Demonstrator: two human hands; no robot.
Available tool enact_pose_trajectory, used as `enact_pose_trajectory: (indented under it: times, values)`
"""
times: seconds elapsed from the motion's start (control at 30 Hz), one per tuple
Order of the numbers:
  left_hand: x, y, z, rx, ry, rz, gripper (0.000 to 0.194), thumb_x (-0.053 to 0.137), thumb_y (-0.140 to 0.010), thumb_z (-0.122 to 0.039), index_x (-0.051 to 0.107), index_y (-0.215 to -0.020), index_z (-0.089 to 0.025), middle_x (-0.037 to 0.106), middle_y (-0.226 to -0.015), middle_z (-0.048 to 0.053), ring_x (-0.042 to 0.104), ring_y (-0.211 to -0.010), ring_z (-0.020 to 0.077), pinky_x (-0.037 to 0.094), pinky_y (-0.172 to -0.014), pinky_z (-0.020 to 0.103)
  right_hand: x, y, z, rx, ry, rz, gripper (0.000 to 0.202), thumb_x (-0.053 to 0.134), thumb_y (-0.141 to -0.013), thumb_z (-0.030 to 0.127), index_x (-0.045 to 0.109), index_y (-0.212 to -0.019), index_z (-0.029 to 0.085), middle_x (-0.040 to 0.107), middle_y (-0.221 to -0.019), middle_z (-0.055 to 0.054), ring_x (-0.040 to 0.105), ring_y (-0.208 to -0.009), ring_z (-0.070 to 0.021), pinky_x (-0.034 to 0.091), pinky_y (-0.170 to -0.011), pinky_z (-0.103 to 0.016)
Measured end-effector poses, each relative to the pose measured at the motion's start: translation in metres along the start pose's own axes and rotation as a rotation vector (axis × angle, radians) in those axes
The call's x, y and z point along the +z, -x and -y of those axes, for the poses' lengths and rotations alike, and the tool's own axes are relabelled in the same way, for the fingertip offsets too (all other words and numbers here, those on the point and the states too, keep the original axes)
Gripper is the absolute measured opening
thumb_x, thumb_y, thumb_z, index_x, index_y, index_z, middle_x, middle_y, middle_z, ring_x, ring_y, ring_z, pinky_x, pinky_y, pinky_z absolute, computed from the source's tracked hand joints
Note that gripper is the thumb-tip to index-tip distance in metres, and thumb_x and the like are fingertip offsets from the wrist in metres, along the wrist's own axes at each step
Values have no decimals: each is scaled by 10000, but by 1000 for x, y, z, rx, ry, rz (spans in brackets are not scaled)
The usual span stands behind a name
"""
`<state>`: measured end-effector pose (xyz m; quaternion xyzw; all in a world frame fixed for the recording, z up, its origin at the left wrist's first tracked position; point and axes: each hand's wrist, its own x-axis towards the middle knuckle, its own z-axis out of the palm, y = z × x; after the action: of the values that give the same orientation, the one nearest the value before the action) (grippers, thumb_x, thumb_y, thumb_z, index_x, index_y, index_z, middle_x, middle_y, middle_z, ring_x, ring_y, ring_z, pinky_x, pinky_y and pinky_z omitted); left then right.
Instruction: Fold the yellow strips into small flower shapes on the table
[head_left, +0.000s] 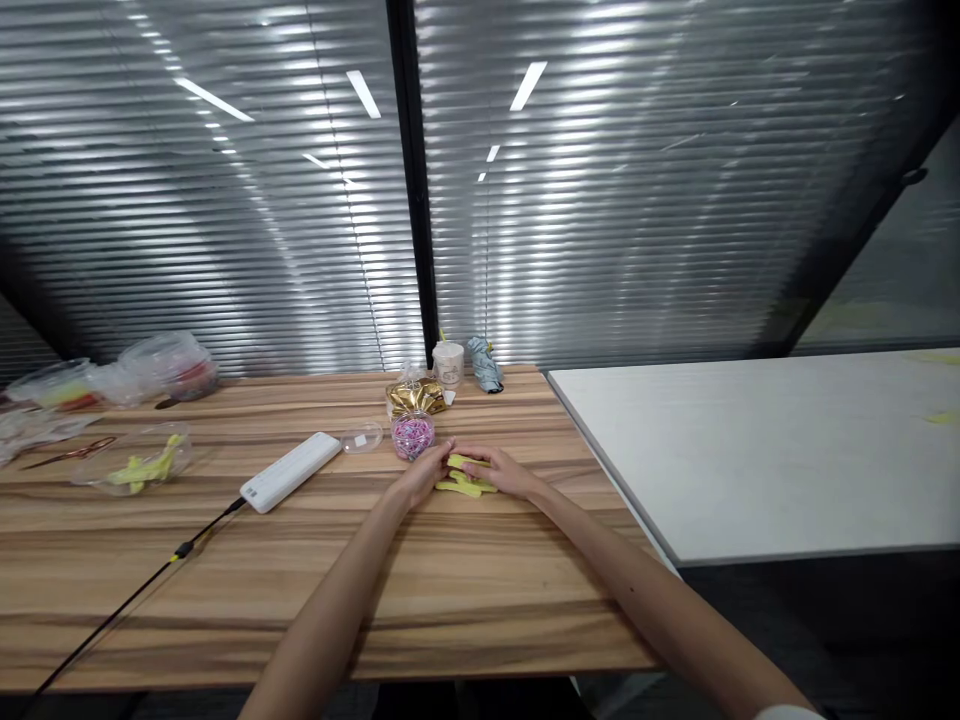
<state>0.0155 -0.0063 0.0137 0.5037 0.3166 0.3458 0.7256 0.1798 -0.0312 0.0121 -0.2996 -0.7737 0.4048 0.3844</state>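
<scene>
Several flat yellow strips [466, 487] lie in a small pile on the wooden table, between my two hands. From the left side my left hand [426, 474] curls in, its fingertips at the upper strip. My right hand [508, 473] comes from the other side, thumb and fingers closed around that same yellow strip. The fingertips of both hands meet just above the pile. What material the strips are made of I cannot make out. Close behind my left hand stands a clear round tub [412, 436] of small pink and purple pieces.
A clear lid [362, 438] lies beside a white power bank [291, 472] with a black cable. Gold wrapper [416, 396], white cup [448, 365] and blue-grey pouch [486, 365] stand behind. At left are scissors [71, 453], a clear dish [97, 473] with yellow pieces, and plastic containers [169, 365].
</scene>
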Motion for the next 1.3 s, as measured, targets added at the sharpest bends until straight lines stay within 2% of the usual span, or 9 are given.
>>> enact_pose_trajectory:
  times: [0.17, 0.4, 0.53, 0.77, 0.93, 1.07, 1.3]
  values:
    - [1, -1, 0, 16, 13, -8, 326, 576, -711, -431, 594, -807, -120, 644, -706, 70, 605, -703, 176, 431, -623, 240, 1, 0, -2, 36, -101, -28, 436, 501, -792, 416, 509, -1180, 216, 495, -1232, -60, 452, -1114, -200, 321, -952, -367]
    - [3, 0, -4, 8, 39, 67, 385, 525, -740, -466, 585, -858, -105, 643, -748, 98, 601, -750, 186, 427, -661, 249, 3, 1, -4, 166, -327, -84, 464, 551, -765, 406, 510, -1180, 202, 614, -978, -42, 539, -801, -138, 422, -720, -270]
    - [0, -2, -3, -2, 26, 73, 405, 490, -759, -479, 569, -897, -106, 643, -766, 96, 598, -756, 181, 421, -656, 247, 2, 1, 0, 169, -356, -73, 491, 574, -747, 407, 511, -1181, 187, 616, -890, -37, 513, -775, -129, 409, -689, -250]
    - [1, -3, 0, 17, -23, 65, 389, 502, -751, -463, 571, -875, -101, 641, -747, 82, 592, -749, 173, 419, -678, 246, 1, 1, -4, 136, -346, -16, 468, 579, -743, 409, 527, -1163, 206, 596, -985, -46, 511, -818, -133, 403, -742, -270]
    - [3, -2, -1, 10, -41, 67, 397, 500, -747, -460, 573, -894, -99, 638, -726, 79, 593, -725, 172, 422, -653, 242, 1, 1, -5, 136, -314, 25, 462, 568, -760, 391, 513, -1179, 205, 598, -977, -46, 513, -831, -135, 405, -745, -265]
    - [2, -2, -1, 15, -43, 39, 356, 510, -747, -424, 571, -908, -113, 637, -737, 65, 591, -724, 162, 423, -647, 233, 0, 1, -3, 126, -284, 42, 473, 552, -774, 390, 482, -1208, 215, 566, -1070, -53, 507, -868, -139, 406, -760, -267]
    - [-1, -3, 2, 15, -46, 57, 336, 528, -733, -374, 579, -946, -119, 636, -768, 71, 591, -744, 167, 431, -653, 240, -1, 0, -8, 102, -227, 52, 467, 537, -774, 418, 493, -1197, 225, 535, -1143, -56, 511, -889, -146, 409, -766, -271]
